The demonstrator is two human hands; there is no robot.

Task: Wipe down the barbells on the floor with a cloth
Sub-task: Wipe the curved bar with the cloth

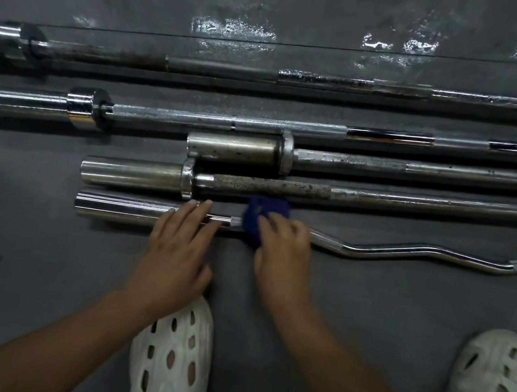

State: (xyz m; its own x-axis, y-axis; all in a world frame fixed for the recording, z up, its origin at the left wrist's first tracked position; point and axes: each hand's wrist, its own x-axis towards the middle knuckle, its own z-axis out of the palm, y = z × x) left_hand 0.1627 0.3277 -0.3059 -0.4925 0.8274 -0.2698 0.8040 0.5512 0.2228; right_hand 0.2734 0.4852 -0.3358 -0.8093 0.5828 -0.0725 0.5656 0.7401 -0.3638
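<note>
Five bars on the floor, nearest is the curl bar (375, 250). Right hand (283, 249) bunches the cloth (264, 213) on it by the sleeve; left hand (176, 247) lies flat, steadying. Next, I'd guess: rub along the bends.

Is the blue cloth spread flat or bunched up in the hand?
Bunched up. The blue cloth shows as a crumpled wad under the right hand, pressed on the curl bar, not laid flat.

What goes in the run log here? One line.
left hand: flat on curl bar sleeve | right hand: grips blue cloth on shaft | stage: wiping nearest bar
</note>
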